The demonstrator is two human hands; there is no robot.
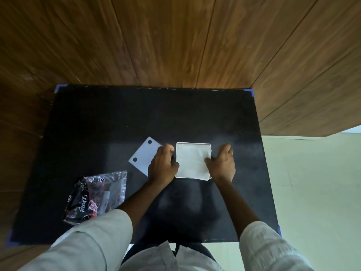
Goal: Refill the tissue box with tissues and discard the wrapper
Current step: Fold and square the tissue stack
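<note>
step: tissues [192, 160] seated in the tissue box [193, 144] mid-worktop | left hand [163, 166], right hand [222, 163] flank it, fingers loosely spread, gripping nothing | next: lid [143, 155] on, bin the wrapper [95, 196]

Count: 1 tissue box [193, 144], 1 lid [143, 156], 1 wrapper [97, 196] at lower left, 1 table [136, 114], 2 hands.

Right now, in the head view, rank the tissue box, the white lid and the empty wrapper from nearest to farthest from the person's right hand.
1. Tissue box: the right hand rests at its right edge, thumb on the tissues.
2. White lid: flat on the table beyond the box's left side, partly under the left hand.
3. Empty wrapper: farthest, at the table's near left.
</note>
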